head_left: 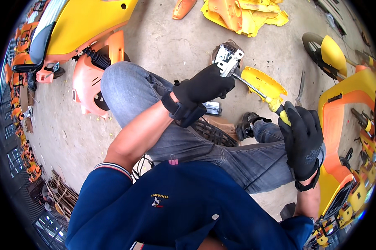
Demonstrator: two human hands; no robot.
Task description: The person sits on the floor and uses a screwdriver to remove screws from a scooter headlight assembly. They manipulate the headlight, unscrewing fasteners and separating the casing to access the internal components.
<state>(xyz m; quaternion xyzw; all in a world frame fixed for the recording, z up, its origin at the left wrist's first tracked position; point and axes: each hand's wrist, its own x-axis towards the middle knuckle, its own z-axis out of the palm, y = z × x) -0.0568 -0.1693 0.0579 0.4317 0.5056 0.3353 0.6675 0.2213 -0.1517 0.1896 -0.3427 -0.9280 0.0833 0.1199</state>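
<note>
Over concrete [159, 41], left hand [205, 86] grips metal mechanism [231, 62]; right hand [303, 139] grips screwdriver [259, 93] spanning between them.

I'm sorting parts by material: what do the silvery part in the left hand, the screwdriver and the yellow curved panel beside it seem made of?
Silvery part: probably metal; bright sheen, holes through flat plates.
Screwdriver: shiny, steel-like shaft; yellow-and-black handle perhaps plastic or rubber, partly hidden.
Yellow curved panel: likely moulded plastic; smooth, evenly coloured, thin-edged.
</note>
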